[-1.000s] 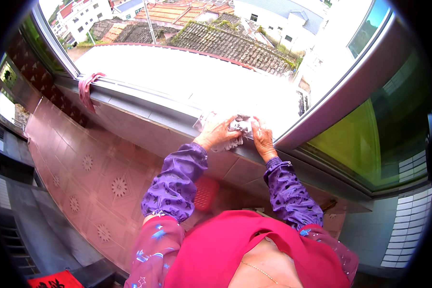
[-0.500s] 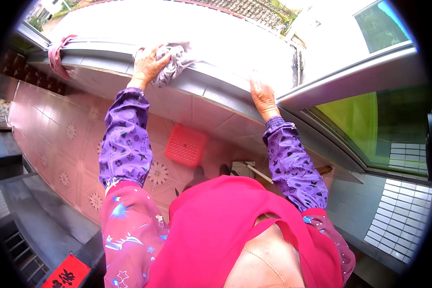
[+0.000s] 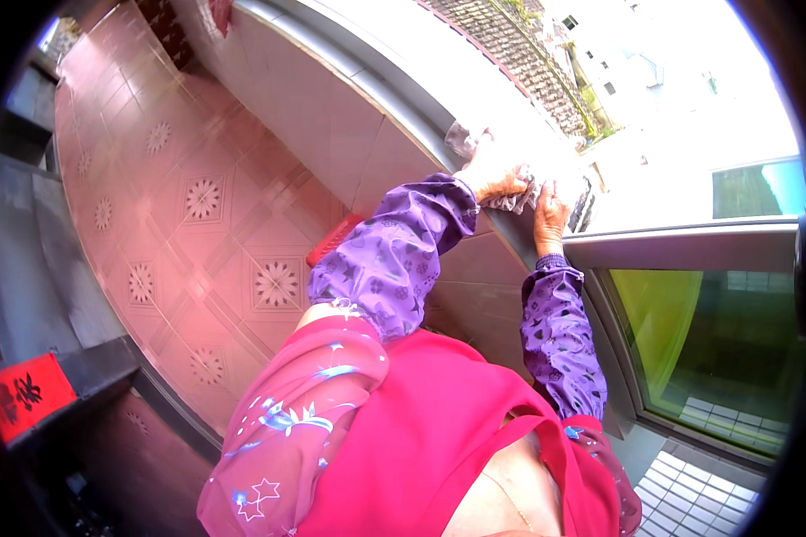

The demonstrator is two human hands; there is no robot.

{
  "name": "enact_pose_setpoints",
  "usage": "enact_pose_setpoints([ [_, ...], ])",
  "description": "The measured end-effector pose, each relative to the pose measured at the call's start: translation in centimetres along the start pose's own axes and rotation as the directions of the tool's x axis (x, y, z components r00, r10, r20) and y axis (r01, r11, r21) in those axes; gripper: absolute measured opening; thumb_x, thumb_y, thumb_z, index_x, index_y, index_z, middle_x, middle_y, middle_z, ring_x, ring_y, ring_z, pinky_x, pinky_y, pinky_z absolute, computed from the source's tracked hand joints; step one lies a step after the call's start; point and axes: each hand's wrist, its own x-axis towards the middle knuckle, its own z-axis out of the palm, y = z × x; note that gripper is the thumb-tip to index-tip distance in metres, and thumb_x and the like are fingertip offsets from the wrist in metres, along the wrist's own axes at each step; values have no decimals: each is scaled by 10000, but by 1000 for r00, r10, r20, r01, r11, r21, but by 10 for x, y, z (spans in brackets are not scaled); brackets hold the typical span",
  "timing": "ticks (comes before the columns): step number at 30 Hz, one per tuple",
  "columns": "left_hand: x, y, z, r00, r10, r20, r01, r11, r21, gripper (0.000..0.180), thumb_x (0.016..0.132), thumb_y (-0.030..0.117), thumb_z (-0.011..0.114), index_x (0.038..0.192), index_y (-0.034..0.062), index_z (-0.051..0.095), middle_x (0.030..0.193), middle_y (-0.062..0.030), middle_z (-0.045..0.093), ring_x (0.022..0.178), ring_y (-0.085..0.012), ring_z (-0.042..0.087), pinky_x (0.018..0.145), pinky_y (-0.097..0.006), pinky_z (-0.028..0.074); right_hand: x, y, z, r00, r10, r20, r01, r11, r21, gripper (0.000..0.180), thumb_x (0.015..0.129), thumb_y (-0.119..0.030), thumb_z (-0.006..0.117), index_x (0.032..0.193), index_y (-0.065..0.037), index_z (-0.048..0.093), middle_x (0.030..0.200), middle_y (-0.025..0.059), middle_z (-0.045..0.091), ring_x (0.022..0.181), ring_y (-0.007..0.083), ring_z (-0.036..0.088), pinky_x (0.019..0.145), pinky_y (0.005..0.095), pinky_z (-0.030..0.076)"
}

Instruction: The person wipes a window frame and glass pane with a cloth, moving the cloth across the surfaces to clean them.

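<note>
1. One head-worn fisheye view looks steeply down from above the person's chest.
2. It faces the window ledge (image 3: 403,116), tilted, with the tiled floor (image 3: 197,224) at left.
3. Hands sit mid-frame, fairly near.

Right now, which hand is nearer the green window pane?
Right. The right hand rests on the sill just beside the window frame that holds the green pane. The left hand presses the grey cloth on the sill, farther from the pane.
</note>
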Motion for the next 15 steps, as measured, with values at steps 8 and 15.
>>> enact_pose_setpoints([
  [8,-41,14,-18,768,-233,-597,60,954,-295,268,658,119,697,910,105,607,867,-111,596,887,-284,563,825,-431,426,-1,18,2,970,-241,10,228,903,-365,314,903,-78,468,1204,-17,533,1213,213,569,949,368,616,791,424,504],
  [15,-103,-5,31,807,-412,-423,436,899,-45,636,630,220,750,1201,105,496,1225,-130,443,1251,-380,323,962,-555,266,-5,-9,1,996,-61,66,72,982,-176,299,952,-152,442,1204,-27,545,1165,195,593,937,356,613,799,390,494],
])
